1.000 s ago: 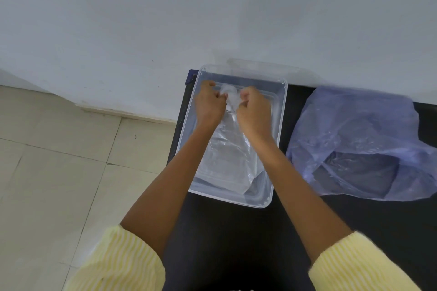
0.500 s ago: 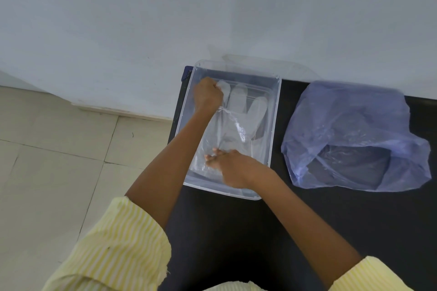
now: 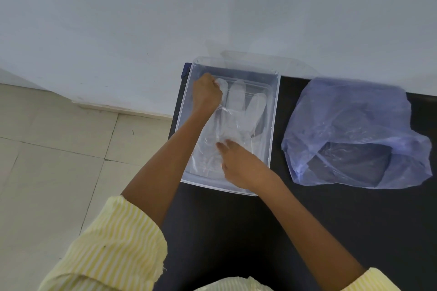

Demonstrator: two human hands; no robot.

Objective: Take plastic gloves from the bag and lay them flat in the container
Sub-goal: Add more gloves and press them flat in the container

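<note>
A clear plastic glove (image 3: 238, 113) lies spread in the clear container (image 3: 274, 111), its fingers pointing to the far wall. My left hand (image 3: 207, 94) is closed on a fingertip of the glove near the container's far left corner. My right hand (image 3: 238, 163) rests with its fingers flat on the glove's cuff end at the container's near side. The translucent blue bag (image 3: 354, 132) lies to the right of the container, mouth open toward me.
The container and bag sit on a black table (image 3: 236, 231) pushed against a pale wall (image 3: 165, 19). The table's left edge runs just beside the container, with tiled floor (image 3: 59, 149) below. Yellow striped sleeves are at the bottom.
One second ago both hands held the bunched glove at the far end. Since then my right hand came down to the cuff and the glove spread out flat; my left hand stayed.
</note>
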